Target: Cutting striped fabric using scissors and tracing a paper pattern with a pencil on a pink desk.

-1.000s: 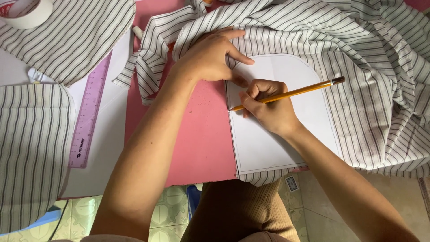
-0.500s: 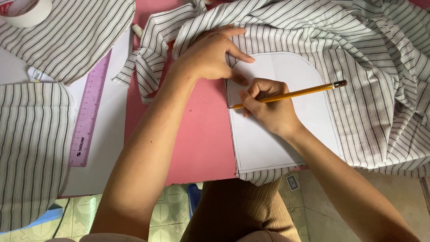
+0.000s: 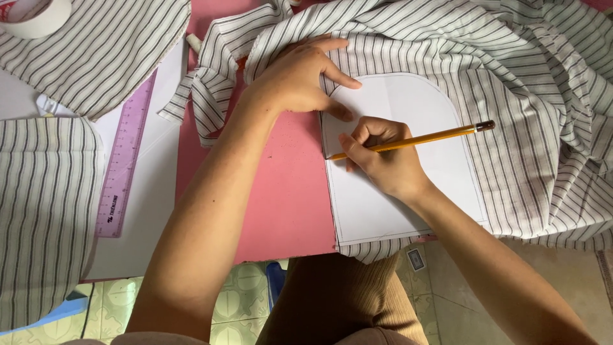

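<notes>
Tracing around a paper template on striped cloth, seen from my head camera.

Center frame: my left hand (image 3: 299, 80) presses flat on the white paper template (image 3: 408, 185), fingers spread along its upper left edge, while my right hand (image 3: 382, 156) has its fingers pinching the yellow pencil (image 3: 415, 138), tip at the template's left edge over the striped fabric (image 3: 511, 96) on the pink tabletop (image 3: 281, 191). I judge the template could slide if my left hand eases, skewing the line. A purple ruler (image 3: 124, 160) lies left. The fabric under the paper is hidden; the tape roll (image 3: 32, 16) upper left is cut off.
</notes>
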